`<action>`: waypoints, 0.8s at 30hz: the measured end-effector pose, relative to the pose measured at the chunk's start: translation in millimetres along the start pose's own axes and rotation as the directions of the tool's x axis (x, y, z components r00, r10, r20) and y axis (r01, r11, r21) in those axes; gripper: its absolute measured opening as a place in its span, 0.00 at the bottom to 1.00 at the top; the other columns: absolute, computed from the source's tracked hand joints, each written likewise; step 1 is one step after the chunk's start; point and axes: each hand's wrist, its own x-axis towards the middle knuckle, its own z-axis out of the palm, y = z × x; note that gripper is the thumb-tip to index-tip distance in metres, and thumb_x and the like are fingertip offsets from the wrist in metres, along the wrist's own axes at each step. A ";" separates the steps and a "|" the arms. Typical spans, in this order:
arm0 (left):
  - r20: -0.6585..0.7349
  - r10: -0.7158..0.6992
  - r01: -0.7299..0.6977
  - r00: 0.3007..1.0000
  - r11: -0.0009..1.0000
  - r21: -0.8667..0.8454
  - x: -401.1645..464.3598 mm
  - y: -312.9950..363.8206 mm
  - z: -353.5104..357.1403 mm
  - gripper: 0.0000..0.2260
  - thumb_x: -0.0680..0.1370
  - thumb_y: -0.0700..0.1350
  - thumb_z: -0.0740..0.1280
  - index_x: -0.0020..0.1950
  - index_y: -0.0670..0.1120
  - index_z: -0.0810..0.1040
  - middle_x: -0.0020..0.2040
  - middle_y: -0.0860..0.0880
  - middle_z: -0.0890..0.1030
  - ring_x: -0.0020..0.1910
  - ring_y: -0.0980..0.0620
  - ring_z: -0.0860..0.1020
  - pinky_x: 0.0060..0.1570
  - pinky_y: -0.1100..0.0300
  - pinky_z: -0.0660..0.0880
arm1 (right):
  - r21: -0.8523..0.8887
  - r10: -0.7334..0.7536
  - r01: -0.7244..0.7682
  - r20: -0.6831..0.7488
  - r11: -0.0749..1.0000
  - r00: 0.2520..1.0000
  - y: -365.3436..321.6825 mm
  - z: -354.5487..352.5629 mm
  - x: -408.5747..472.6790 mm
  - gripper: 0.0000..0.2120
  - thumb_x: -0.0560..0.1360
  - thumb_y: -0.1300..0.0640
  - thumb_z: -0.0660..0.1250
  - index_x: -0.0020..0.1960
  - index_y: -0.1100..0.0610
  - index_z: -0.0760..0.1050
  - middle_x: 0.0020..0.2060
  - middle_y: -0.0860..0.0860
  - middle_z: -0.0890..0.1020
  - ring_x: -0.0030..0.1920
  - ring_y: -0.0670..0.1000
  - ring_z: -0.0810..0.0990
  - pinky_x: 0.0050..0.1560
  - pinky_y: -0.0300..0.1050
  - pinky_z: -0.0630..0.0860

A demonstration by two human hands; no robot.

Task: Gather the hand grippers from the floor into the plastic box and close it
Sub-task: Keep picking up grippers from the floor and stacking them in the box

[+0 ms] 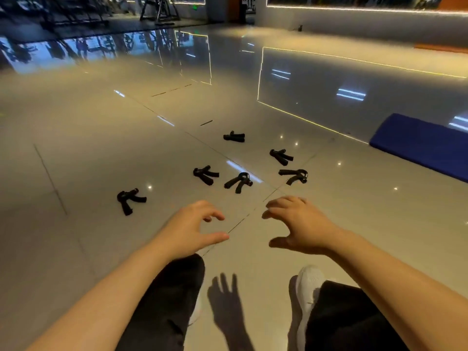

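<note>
Several black hand grippers lie scattered on the glossy tiled floor ahead of me: one at the left (129, 199), two in the middle (205, 174) (238, 181), two toward the right (295, 175) (280, 155) and one farthest away (234, 136). My left hand (192, 228) and my right hand (297, 220) are stretched out above the floor, short of the grippers. Both have loosely curved fingers and hold nothing. No plastic box is in view.
A blue exercise mat (420, 143) lies on the floor at the right. My dark trouser legs and a white shoe (307, 285) are below my arms. Gym machines (157, 8) stand far back at the left, and a lit wall runs along the back right.
</note>
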 end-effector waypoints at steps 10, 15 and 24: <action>0.228 0.039 -0.121 0.973 0.927 0.356 93.7 -96.9 -39.3 0.23 0.75 0.61 0.64 0.68 0.56 0.68 0.66 0.58 0.67 0.63 0.59 0.67 0.61 0.59 0.68 | -0.259 -0.128 0.188 0.232 0.947 0.964 36.0 23.4 140.1 0.33 0.74 0.40 0.64 0.74 0.46 0.57 0.76 0.49 0.55 0.76 0.52 0.48 0.74 0.58 0.45; 0.303 0.021 -0.127 0.953 0.933 0.335 162.1 -135.8 -50.4 0.24 0.75 0.61 0.63 0.70 0.56 0.67 0.67 0.58 0.67 0.65 0.58 0.66 0.63 0.60 0.66 | -0.216 -0.098 0.153 0.243 0.964 0.965 61.5 30.1 200.1 0.33 0.74 0.40 0.64 0.74 0.47 0.57 0.76 0.48 0.56 0.76 0.51 0.50 0.74 0.56 0.47; 0.166 -0.204 0.146 0.965 0.940 0.307 256.7 -282.1 15.5 0.27 0.76 0.60 0.63 0.72 0.54 0.64 0.69 0.53 0.67 0.66 0.52 0.65 0.62 0.57 0.67 | -0.061 0.015 0.007 0.355 0.998 0.935 115.0 66.9 300.7 0.35 0.74 0.38 0.63 0.75 0.46 0.53 0.76 0.48 0.55 0.75 0.52 0.53 0.73 0.51 0.55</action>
